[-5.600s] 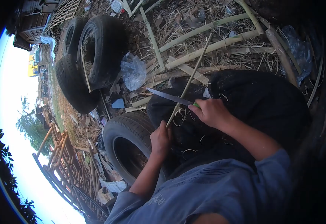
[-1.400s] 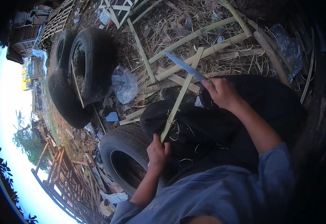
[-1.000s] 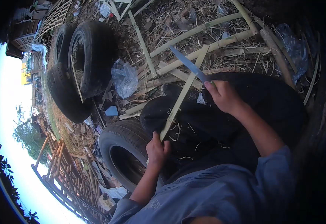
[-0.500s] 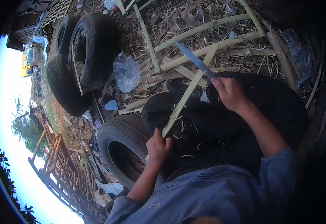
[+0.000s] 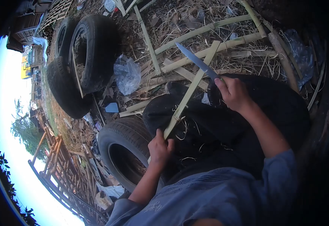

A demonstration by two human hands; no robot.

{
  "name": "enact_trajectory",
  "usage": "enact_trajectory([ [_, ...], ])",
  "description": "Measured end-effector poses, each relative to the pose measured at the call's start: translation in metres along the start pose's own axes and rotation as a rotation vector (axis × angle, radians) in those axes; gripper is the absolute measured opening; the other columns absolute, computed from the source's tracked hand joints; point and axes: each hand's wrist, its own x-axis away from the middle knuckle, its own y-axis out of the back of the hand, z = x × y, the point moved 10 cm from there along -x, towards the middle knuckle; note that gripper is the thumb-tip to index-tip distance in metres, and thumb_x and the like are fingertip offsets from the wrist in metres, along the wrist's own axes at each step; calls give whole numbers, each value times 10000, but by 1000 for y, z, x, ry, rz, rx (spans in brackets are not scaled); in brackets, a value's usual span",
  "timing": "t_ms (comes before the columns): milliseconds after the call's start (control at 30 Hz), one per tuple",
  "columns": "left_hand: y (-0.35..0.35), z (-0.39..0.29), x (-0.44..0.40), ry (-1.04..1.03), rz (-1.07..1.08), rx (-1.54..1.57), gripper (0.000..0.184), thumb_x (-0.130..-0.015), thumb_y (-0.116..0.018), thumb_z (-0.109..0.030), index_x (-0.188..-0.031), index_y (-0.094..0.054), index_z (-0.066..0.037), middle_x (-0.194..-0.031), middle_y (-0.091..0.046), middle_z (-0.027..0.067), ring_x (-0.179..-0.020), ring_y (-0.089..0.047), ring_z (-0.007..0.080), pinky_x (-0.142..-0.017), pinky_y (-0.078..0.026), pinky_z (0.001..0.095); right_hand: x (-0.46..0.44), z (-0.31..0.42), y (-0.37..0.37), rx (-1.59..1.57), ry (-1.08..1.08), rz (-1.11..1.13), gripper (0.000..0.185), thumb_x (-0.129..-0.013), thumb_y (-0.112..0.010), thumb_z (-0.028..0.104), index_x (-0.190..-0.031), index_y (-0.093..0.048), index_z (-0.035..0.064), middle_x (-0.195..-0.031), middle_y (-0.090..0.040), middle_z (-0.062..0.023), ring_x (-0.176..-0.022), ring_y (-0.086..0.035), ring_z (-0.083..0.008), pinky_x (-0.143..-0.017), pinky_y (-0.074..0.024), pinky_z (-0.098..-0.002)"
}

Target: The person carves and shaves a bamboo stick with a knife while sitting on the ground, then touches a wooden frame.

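In the head view, the left hand (image 5: pixel 160 148), below the middle, was closed round a stick (image 5: pixel 190 93), likely to keep it steady. The right hand (image 5: pixel 233 93), right of the middle, gripped a knife (image 5: pixel 194 59) across the stick's top part.

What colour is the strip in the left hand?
Pale yellow-green; the strip shows best in the head view.

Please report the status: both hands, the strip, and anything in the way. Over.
Left hand grips strip; right hand holds knife. Blade crosses strip in view, contact unclear. Dark trousers behind strip; nothing seems to block blade.
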Motion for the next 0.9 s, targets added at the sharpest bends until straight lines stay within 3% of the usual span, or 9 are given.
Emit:
enact_trajectory([
  [67,2,-4,-4,-1,-2,4,452,-760,-617,-198,-1093,-487,79,-692,-601,221,-646,-620,405,-598,-493,467,-9,-7,10,-148,-23,-81,442,-984,-433,362,-747,-582,19,-574,-554,-191,-615,-590,-421,-561,-447,-462],
  [167,1,0,2,9,-4,-6,439,-759,-614,-198,-1079,-489,76,-692,-601,222,-647,-619,407,-598,-493,466,2,-3,-24,-256,21,-23,460,-984,-435,376,-736,-580,17,-566,-546,-179,-574,-577,-396,-542,-434,-454],
  [267,4,-2,-3,8,-10,-6,435,-761,-609,-206,-1072,-490,74,-694,-601,222,-648,-617,411,-600,-493,467,-2,1,-4,-69,12,-15,462,-984,-436,376,-737,-578,12,-580,-555,-186,-588,-585,-399,-541,-431,-445],
  [400,2,0,1,-29,-46,-48,450,-763,-604,-209,-1088,-491,81,-692,-599,222,-649,-616,410,-601,-492,469,4,1,-22,-189,25,22,438,-981,-438,367,-758,-583,19,-626,-586,-203,-668,-610,-424,-576,-454,-458],
  [467,-1,5,0,-10,-16,-17,476,-760,-606,-200,-1117,-490,92,-687,-596,220,-647,-616,404,-599,-491,466,-1,0,-9,-86,24,56,454,-980,-442,374,-735,-581,17,-605,-571,-196,-634,-594,-420,-569,-446,-451],
  [700,2,0,1,5,-36,-6,493,-757,-610,-193,-1133,-493,104,-664,-590,219,-641,-616,401,-605,-494,461,-4,-8,-19,-250,20,33,502,-994,-416,368,-670,-517,-2,-532,-489,-179,-510,-495,-368,-527,-379,-439],
  [800,4,-3,-3,-3,-47,-9,490,-757,-610,-191,-1130,-495,105,-662,-591,218,-640,-616,401,-605,-494,462,-18,-7,4,-229,16,17,508,-994,-408,376,-677,-524,-5,-552,-505,-189,-543,-509,-389,-541,-387,-443],
  [833,4,-4,-2,-9,-45,-12,488,-757,-609,-191,-1128,-495,104,-663,-592,218,-639,-615,401,-606,-494,462,-21,-20,4,-284,-31,-26,521,-998,-397,384,-686,-548,-4,-529,-491,-157,-507,-505,-324,-521,-377,-412],
  [900,3,0,4,-9,-49,-16,487,-756,-609,-192,-1127,-497,103,-668,-594,220,-642,-617,401,-607,-495,462,-8,-11,-13,-211,29,-21,520,-997,-393,390,-697,-558,-2,-535,-502,-159,-515,-526,-325,-525,-389,-414],
])
